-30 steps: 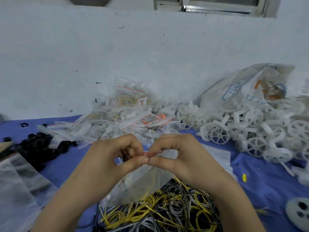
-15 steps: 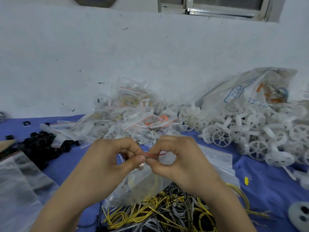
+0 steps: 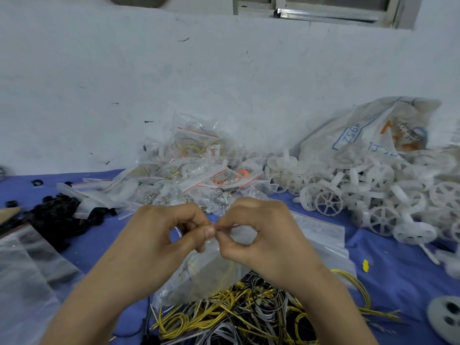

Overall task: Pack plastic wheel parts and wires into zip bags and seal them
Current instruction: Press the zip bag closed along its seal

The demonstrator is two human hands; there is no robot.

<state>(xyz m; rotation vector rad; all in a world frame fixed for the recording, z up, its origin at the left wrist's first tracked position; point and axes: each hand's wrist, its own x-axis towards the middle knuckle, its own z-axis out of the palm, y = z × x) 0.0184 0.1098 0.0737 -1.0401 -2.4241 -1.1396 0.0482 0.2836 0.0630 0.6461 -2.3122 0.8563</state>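
Thumbs and forefingers of my left hand (image 3: 159,235) and right hand (image 3: 258,235) pinch the red seal strip (image 3: 227,226) of the zip bag (image 3: 206,277), thumbs nearly touching, as they did half a second ago. The bag still hangs over the tangled wires (image 3: 236,317) at the bench's (image 3: 398,270) near edge, with yellow wire inside. White wheel parts (image 3: 373,195) lie heaped toward the far right corner.

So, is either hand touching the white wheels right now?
No, the left hand and right hand pinch the red seal of the bag, clear of the wheels.
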